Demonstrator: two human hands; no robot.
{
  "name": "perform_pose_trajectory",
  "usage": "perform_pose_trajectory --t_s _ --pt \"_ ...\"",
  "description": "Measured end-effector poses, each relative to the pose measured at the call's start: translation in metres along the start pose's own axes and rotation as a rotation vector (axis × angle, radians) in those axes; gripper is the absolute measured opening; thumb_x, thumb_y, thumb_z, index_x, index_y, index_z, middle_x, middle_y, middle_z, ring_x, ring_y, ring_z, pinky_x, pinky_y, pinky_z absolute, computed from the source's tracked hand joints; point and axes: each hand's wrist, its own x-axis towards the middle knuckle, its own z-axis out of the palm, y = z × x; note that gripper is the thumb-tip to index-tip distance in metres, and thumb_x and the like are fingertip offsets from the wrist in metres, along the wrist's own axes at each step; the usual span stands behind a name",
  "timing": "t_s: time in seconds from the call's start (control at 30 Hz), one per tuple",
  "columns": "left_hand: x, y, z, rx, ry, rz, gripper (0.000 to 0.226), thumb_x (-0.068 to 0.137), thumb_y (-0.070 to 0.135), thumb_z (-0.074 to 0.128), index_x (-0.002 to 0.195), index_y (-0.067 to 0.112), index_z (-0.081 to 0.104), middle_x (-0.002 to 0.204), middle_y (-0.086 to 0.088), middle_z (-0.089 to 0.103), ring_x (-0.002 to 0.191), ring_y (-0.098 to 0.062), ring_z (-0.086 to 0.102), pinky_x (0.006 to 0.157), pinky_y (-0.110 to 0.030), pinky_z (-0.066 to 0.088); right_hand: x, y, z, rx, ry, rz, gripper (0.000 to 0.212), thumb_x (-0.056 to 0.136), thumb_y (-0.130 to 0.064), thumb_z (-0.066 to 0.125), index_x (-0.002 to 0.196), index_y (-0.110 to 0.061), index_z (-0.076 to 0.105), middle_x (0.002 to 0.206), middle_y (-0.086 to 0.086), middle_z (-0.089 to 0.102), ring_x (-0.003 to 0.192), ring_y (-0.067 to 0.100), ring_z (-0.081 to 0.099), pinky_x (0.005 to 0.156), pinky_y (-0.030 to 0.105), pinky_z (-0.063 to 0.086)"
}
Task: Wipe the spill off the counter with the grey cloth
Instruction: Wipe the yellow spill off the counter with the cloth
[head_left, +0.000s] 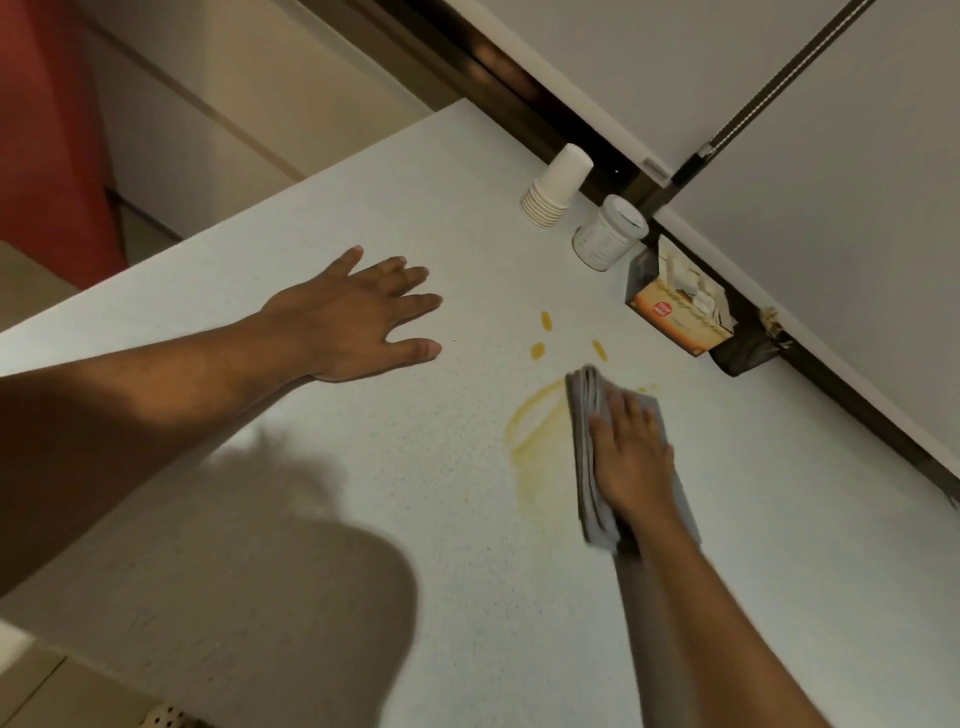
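A folded grey cloth (587, 447) lies flat on the white speckled counter (363, 467). My right hand (631, 457) presses down on it, fingers spread over the top. Just left of the cloth is a yellow-brown spill (537, 431), a smeared ring with thin streaks below it. Three small drops of the same liquid (545, 321) sit beyond the cloth. My left hand (358, 317) rests flat on the counter, well to the left of the spill, fingers apart and holding nothing.
Along the back wall stand a stack of upturned paper cups (556, 187), a white lidded jar (608, 234), an open orange carton (680, 306) and a dark pouch (748, 348). The counter's left edge (218, 228) drops off to the floor. A dark shadow (291, 561) covers the counter's near part.
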Motion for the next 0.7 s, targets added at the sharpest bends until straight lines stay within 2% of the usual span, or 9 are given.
perform_pose_trajectory --t_s 0.1,0.17,0.23,0.33,0.43,0.5,0.6,0.7 --pt "-0.001 0.001 -0.001 0.003 0.001 -0.001 0.091 0.094 0.086 0.003 0.168 0.035 0.018 0.18 0.002 0.008 0.167 -0.019 0.003 0.134 -0.053 0.003 0.041 -0.029 -0.002 0.009 -0.027 0.121 0.058 0.111 -0.047 0.018 0.167 -0.033 0.012 0.176 0.0 0.011 0.162 0.029 0.004 0.127 0.063 0.005" --pt "-0.002 0.002 -0.002 0.017 0.0 -0.003 0.091 0.094 0.084 0.002 0.169 0.034 0.018 0.18 0.002 0.008 0.167 -0.02 0.004 0.134 -0.053 0.004 0.028 -0.045 0.006 -0.01 -0.047 0.063 0.059 0.111 -0.047 0.016 0.168 -0.033 0.009 0.177 0.0 0.006 0.163 0.029 0.003 0.127 0.062 0.002" --pt "-0.003 0.002 -0.002 0.029 0.01 0.001 0.092 0.094 0.083 0.0 0.169 0.033 0.02 0.18 0.001 0.009 0.167 -0.02 0.006 0.134 -0.053 0.005 -0.011 -0.051 0.016 -0.027 -0.058 -0.072 0.059 0.111 -0.05 0.014 0.168 -0.036 0.007 0.177 -0.001 0.004 0.163 0.026 0.001 0.129 0.06 0.0" --pt "-0.003 0.002 -0.002 0.01 0.022 0.005 0.094 0.093 0.085 -0.002 0.168 0.034 0.021 0.18 0.002 0.01 0.167 -0.019 0.006 0.134 -0.052 0.005 -0.086 -0.041 0.027 0.0 -0.047 -0.263 0.058 0.107 -0.062 0.009 0.164 -0.05 0.002 0.174 -0.021 -0.003 0.161 0.009 -0.011 0.129 0.047 -0.009" --pt "-0.003 0.001 -0.001 0.009 0.025 -0.008 0.095 0.092 0.086 -0.002 0.168 0.035 0.021 0.18 0.002 0.009 0.167 -0.018 0.006 0.135 -0.05 0.004 -0.117 -0.008 0.022 0.032 -0.07 -0.26 0.054 0.103 -0.07 0.008 0.156 -0.066 0.0 0.166 -0.038 -0.01 0.156 -0.006 -0.017 0.127 0.035 -0.013" --pt "-0.003 0.0 0.0 0.002 0.025 -0.01 0.094 0.092 0.086 -0.001 0.168 0.035 0.021 0.18 0.002 0.01 0.167 -0.018 0.006 0.135 -0.05 0.005 -0.093 0.014 0.01 0.02 -0.07 -0.189 0.054 0.105 -0.066 0.012 0.159 -0.06 0.007 0.17 -0.03 -0.003 0.16 0.001 -0.01 0.128 0.039 -0.009" --pt "-0.001 -0.002 0.001 -0.018 0.036 -0.011 0.095 0.092 0.087 -0.002 0.168 0.036 0.019 0.18 0.003 0.008 0.167 -0.017 0.004 0.135 -0.05 0.004 -0.014 0.021 -0.007 -0.005 -0.013 -0.022 0.055 0.112 -0.05 0.019 0.166 -0.037 0.019 0.175 -0.003 0.016 0.162 0.02 0.008 0.128 0.06 0.006" --pt "0.001 -0.002 0.004 -0.002 0.064 -0.003 0.095 0.092 0.086 -0.003 0.168 0.035 0.022 0.18 0.002 0.011 0.167 -0.018 0.006 0.134 -0.051 0.006 0.047 -0.002 -0.011 -0.001 -0.026 0.13 0.057 0.111 -0.046 0.017 0.167 -0.032 0.014 0.176 0.002 0.013 0.162 0.028 0.006 0.127 0.064 0.006"
